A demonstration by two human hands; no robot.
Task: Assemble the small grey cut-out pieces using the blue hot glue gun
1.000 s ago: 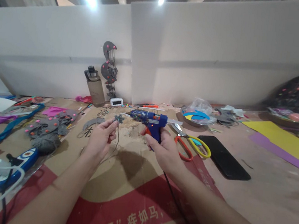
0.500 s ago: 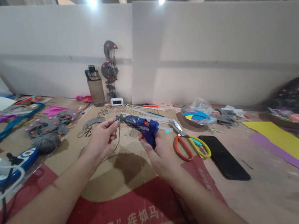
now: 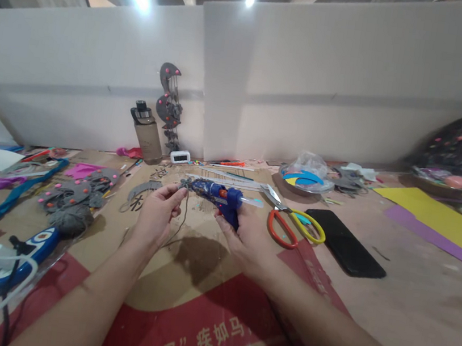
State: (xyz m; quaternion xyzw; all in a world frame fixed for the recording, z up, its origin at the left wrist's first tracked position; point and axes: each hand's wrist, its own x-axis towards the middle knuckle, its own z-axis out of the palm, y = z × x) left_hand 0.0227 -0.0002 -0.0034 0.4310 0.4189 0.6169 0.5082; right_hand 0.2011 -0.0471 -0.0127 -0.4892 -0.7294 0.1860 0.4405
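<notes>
My right hand (image 3: 244, 229) is wrapped round the grip of a blue hot glue gun (image 3: 232, 198), its nozzle pointing left and a clear glue stick (image 3: 252, 202) jutting from its back. My left hand (image 3: 162, 207) pinches a thin grey yarn (image 3: 185, 212) close to the nozzle, and the strand hangs down toward the cardboard. A small dark piece at those fingertips is too small to make out. Below both hands lies the cardboard sheet (image 3: 147, 281), brown and red with printed characters.
Scissors with red and yellow handles (image 3: 284, 220) and a black phone (image 3: 345, 243) lie on the right. A bottle (image 3: 148, 137) stands at the back. Grey felt pieces with a yarn ball (image 3: 72, 220) and a power strip (image 3: 25, 258) are on the left.
The glue gun's rear has dipped slightly and the glue stick now slants down a little to the right. Both hands stay in nearly the same place.
</notes>
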